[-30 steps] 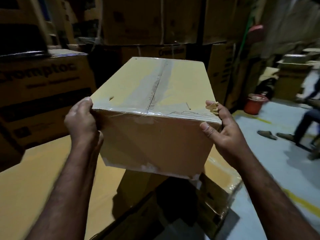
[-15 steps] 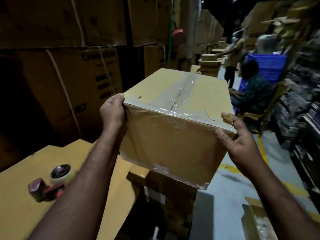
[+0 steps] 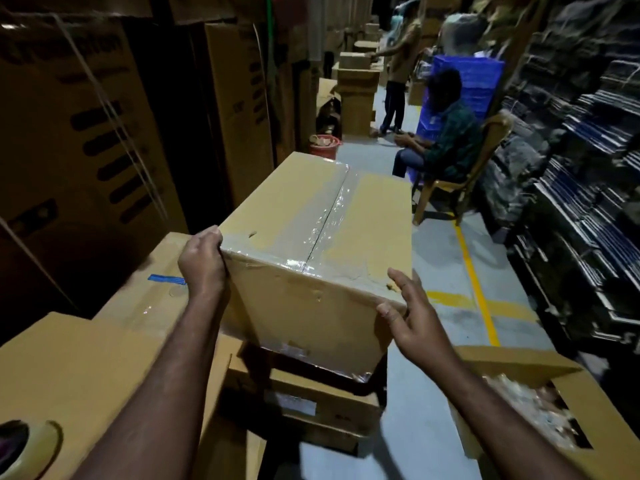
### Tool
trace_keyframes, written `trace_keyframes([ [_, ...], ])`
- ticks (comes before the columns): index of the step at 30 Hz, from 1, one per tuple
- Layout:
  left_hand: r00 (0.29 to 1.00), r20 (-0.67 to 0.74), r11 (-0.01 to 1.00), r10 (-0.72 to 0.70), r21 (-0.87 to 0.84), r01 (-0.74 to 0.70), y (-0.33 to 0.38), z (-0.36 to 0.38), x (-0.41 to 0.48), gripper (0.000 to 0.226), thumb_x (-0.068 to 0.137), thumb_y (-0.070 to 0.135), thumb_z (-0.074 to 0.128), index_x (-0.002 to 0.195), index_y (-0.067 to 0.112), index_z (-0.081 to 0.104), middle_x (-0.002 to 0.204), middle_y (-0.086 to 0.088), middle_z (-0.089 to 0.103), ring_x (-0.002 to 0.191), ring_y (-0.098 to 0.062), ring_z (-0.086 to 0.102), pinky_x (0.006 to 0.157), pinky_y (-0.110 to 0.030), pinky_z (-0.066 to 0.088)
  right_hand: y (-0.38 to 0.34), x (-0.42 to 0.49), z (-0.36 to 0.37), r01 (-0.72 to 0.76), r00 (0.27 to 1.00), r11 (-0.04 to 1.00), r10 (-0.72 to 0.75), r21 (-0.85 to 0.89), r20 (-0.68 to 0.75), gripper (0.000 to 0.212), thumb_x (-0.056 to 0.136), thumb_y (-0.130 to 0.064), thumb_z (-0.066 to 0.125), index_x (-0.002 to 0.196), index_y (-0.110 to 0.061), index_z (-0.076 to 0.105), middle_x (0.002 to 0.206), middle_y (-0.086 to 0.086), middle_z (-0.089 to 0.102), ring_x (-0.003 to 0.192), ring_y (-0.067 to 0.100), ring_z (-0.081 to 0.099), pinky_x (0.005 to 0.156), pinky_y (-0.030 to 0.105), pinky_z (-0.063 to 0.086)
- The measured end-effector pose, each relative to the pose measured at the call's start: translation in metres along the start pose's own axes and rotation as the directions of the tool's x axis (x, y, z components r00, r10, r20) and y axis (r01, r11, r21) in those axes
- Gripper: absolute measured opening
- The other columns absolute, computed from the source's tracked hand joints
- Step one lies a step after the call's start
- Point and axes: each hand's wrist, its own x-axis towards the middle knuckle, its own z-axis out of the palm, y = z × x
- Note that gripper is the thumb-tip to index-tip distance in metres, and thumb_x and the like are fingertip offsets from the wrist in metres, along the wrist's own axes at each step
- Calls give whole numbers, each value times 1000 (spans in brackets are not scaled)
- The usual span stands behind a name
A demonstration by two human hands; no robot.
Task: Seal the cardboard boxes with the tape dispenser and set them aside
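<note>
1. Cardboard box [image 3: 311,244], its top seam taped, is held tilted above lower cartons [image 3: 322,407], between 2 hands.
2. Left hand [image 3: 202,261] curls its fingers over the near left top corner, forearm stretched forward.
3. Right hand [image 3: 412,313] is spread with straight fingers, its thumb against the near right edge.
4. Tape roll [image 3: 24,448] lies on a carton [image 3: 86,358] at lower left.

Matt brown cardboard box [image 3: 304,244] sealed with glossy, crinkled clear plastic tape [image 3: 325,220].

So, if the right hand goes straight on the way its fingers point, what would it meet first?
The sealed cardboard box: the right hand, fingers straight, points at its near right corner and is very close to it. Whether the fingers touch it is unclear; depth is hard to judge here.
</note>
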Motion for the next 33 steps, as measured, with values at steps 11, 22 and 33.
trace_keyframes([
  [11,973,-165,917,-162,339,211,-81,-59,24,28,92,6,49,111,-7,65,83,-1,56,93,-23,53,75,-30,41,28,-31,68,-25,990,996,37,-90,135,51,99,-31,57,141,-52,38,161,-9,-14,131,1,32,88,2,37],
  [22,994,-41,615,-99,783,94,-56,-49,24,12,93,25,51,86,18,57,87,-5,59,83,-30,56,73,-41,53,26,-38,54,-86,988,981,106,-173,112,46,93,-35,68,136,-45,54,165,5,17,134,5,45,90,7,34],
  [33,986,140,271,-93,956,-110,-30,-35,13,33,89,24,59,120,13,60,112,-13,64,98,-32,59,78,-41,52,7,-25,41,4,972,839,124,-544,197,45,90,-64,49,129,-40,48,162,14,16,149,36,18,111,54,30],
])
